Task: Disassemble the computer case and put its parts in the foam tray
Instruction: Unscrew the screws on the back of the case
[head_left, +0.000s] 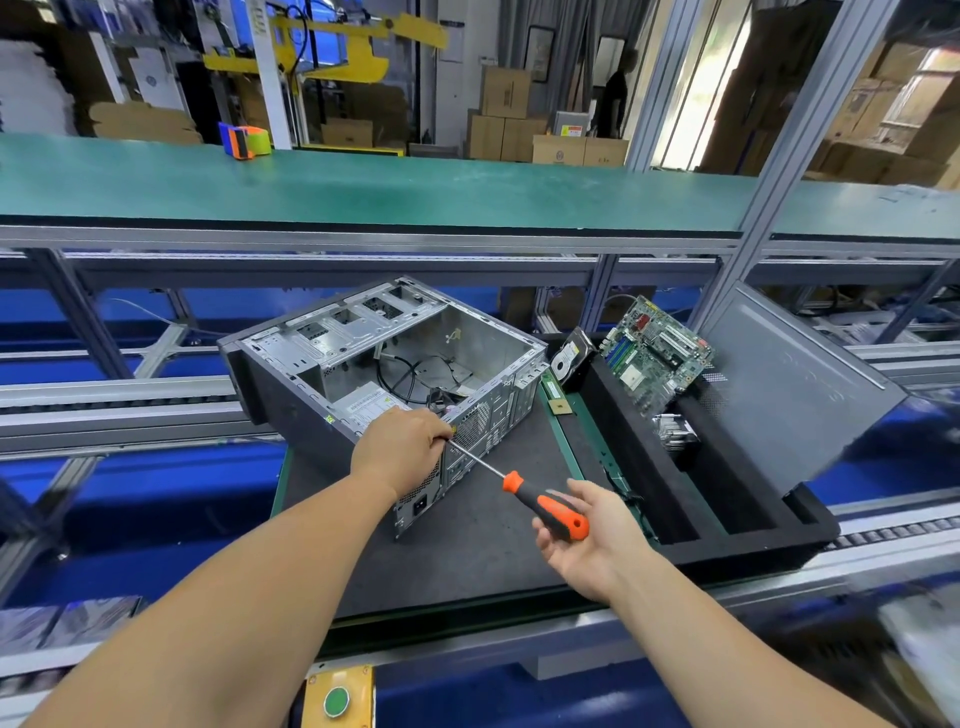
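A person stands at a bench (467, 545) covered by a dark mat, seen from their own head looking down at both bare forearms. The computer case (384, 374) lies on its side in the middle of the mat, open face up, its side panel already off; a power supply (374, 402) and loose black cables remain inside. The left hand (400, 449) rests on the case's rear corner, its grip pinching the metal shaft of a screwdriver (519, 491) near the tip. The right hand (589, 535) holds the orange-and-black handle loosely, fingers curled round it with the palm turned up. Just to the right of the case sits the black foam tray (649, 447), already holding a green motherboard (657, 353), a hard drive (569, 358) and a finned heatsink (672, 434) (a grey panel leans at its far side). The step in hand appears to be undoing a rear screw that holds the power supply; next, the tip needs seating squarely in the screw head before turning.
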